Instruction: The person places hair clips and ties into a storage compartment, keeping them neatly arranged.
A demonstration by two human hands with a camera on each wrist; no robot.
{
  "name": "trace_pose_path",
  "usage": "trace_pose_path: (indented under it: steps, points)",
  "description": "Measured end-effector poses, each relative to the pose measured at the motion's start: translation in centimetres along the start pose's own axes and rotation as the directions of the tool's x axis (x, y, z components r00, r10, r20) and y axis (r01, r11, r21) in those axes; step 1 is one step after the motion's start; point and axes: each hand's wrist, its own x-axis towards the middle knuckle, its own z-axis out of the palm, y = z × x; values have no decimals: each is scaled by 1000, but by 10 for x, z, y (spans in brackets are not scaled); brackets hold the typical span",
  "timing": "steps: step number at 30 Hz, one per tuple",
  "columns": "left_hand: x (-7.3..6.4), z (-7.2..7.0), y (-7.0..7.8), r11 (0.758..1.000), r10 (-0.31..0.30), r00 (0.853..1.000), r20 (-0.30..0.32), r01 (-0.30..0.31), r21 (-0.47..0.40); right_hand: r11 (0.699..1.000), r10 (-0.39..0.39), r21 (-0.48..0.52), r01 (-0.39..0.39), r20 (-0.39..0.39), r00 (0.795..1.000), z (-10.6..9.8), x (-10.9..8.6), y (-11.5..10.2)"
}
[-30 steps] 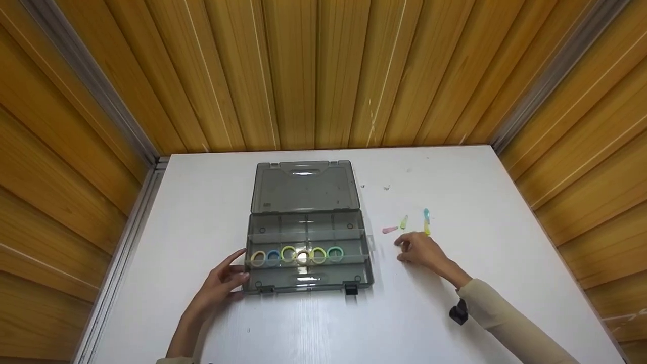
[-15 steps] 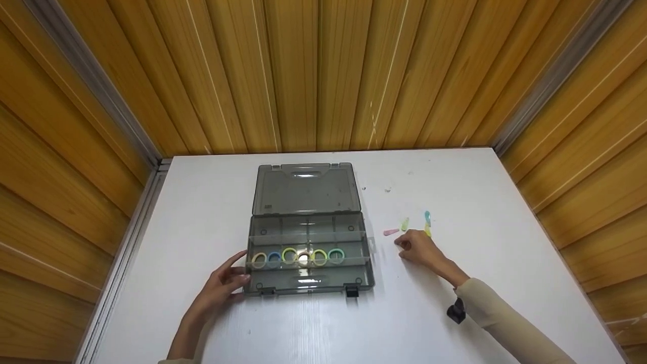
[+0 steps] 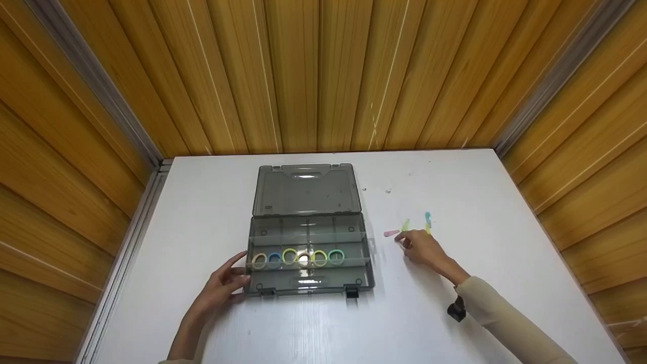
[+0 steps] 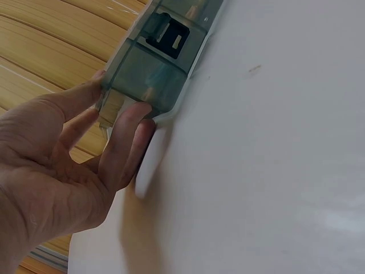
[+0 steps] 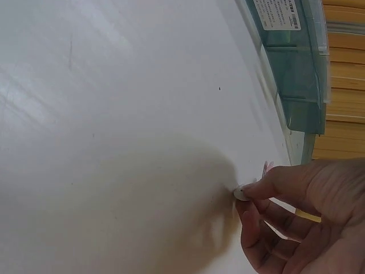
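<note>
A grey see-through storage box point(image 3: 328, 278) stands on the table, its lid point(image 3: 307, 192) folded back. Several coloured rings point(image 3: 336, 257) line its middle compartment. My left hand point(image 3: 220, 283) grips the box's front left corner with bent fingers, seen close in the left wrist view. Right of the box, my right hand point(image 3: 423, 250) is low over the tabletop. Thumb and fingertip pinch a small whitish piece point(image 5: 240, 194), mostly hidden. Near those fingers lie a pink hair clip point(image 3: 390, 233) and a green one point(image 3: 406, 223). Behind the hand are a blue clip point(image 3: 428, 218) and a partly covered yellow clip point(image 3: 427, 229).
The white table point(image 3: 202, 202) is bounded by wood-patterned panels point(image 3: 298, 76) at the back and sides. Tiny clear scraps point(image 3: 388, 191) lie right of the lid. A black latch point(image 3: 352, 291) juts from the box's front edge.
The right hand's fingertips have drawn in slightly and lie nearer the pink and green clips. The left hand and the box stay in place, apart from a slight camera shift.
</note>
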Motion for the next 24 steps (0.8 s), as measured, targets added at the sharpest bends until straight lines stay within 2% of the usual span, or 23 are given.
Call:
trace_pose_path:
  steps: [3,6,9,15,19,24]
  points:
    - [-1,0,1,1000,20,1000,8,-20,3,1000,9,11,-9,2,1000,0,1,0]
    - [-2,-1,1,999,32,999,16,-32,0,998,-27,52,27,9,1000,1,1,-2]
    - [-3,0,1,999,32,999,21,-32,-5,989,-91,122,89,15,996,1,1,-5]
    - [-4,-1,0,999,45,999,27,-45,-14,955,-230,203,216,47,972,-4,5,-18]
    - [-4,1,-1,999,35,999,8,-35,-2,938,-259,258,230,85,962,-9,8,-33]
    - [-4,0,-1,999,34,999,3,-34,1,919,-249,341,197,115,962,-21,14,-55]
